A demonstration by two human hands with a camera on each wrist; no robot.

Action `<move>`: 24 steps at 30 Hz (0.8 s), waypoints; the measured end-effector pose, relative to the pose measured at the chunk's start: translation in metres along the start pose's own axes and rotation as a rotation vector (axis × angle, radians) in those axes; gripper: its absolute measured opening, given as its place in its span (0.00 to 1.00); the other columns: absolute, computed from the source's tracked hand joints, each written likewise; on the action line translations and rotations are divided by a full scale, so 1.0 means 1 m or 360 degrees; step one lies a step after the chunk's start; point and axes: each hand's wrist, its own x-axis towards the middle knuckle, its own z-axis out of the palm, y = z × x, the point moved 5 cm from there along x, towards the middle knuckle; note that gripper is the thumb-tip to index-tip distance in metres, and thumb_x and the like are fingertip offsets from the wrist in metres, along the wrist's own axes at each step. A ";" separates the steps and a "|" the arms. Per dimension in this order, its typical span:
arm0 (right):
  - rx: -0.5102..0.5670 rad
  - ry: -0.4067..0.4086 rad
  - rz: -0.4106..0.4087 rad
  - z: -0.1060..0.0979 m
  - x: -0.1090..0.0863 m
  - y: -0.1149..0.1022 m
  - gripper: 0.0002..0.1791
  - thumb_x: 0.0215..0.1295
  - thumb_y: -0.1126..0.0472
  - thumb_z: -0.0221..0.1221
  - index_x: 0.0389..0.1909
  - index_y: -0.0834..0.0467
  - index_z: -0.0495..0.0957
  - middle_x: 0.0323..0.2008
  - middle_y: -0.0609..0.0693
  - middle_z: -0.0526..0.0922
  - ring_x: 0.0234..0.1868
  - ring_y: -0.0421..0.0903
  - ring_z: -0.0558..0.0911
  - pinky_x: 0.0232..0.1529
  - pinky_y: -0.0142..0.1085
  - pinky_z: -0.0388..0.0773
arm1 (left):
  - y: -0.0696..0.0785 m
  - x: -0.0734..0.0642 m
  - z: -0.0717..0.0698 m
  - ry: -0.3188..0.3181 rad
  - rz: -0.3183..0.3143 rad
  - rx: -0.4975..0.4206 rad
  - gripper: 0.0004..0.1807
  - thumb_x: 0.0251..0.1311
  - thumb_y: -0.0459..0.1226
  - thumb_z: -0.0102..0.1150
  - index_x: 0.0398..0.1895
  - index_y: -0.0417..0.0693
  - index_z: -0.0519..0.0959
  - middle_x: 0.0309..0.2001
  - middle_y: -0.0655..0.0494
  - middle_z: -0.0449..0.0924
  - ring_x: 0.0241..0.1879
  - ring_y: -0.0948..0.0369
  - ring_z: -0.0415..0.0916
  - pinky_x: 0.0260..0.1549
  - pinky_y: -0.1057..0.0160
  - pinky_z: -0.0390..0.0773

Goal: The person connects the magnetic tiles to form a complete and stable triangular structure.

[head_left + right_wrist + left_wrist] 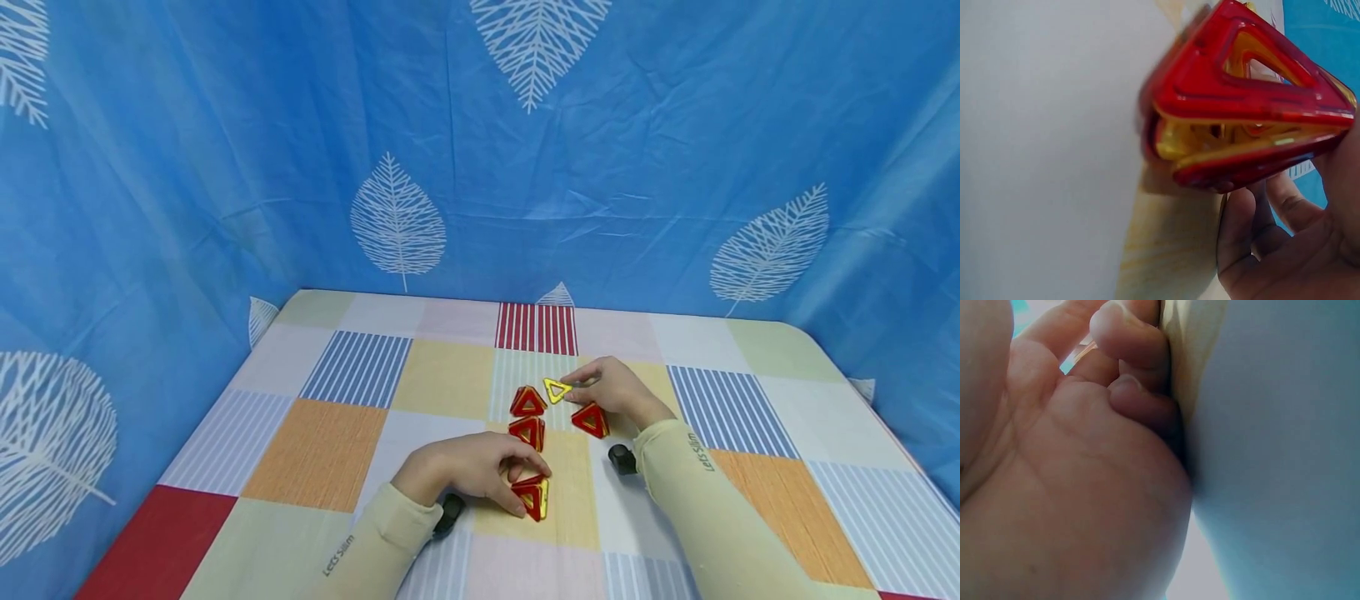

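Note:
In the head view my right hand [613, 392] pinches a flat yellow triangle frame [552, 395] at its right corner, thumb and fingertips together. Nearer the front, my left hand [472, 467] grips a red triangular block [529, 500] with a yellow triangle on its right side, thumb at the front and fingers behind. The left wrist view shows my left palm [1085, 469] and curled fingers, with the block hidden. A red pyramid of triangle frames [591, 420] stands just below my right hand. It looms large as a red and yellow pyramid [1185, 94] in the right wrist view.
Two more red triangular blocks, a far one [528, 402] and a nearer one [522, 431], stand in line beyond my left hand. A checked patchwork cloth [315, 450] covers the table. Behind it hangs a blue curtain [637, 167] with white leaf prints.

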 end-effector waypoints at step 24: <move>0.0539 0.0245 -0.0168 -0.037 -0.035 0.000 0.25 0.58 0.50 0.73 0.52 0.59 0.86 0.53 0.53 0.85 0.58 0.54 0.79 0.58 0.50 0.73 | 0.002 -0.002 0.000 0.0011 -0.0046 -0.0035 0.23 0.52 0.38 0.77 0.53 0.57 0.83 0.30 0.59 0.71 0.29 0.66 0.66 0.28 0.68 0.67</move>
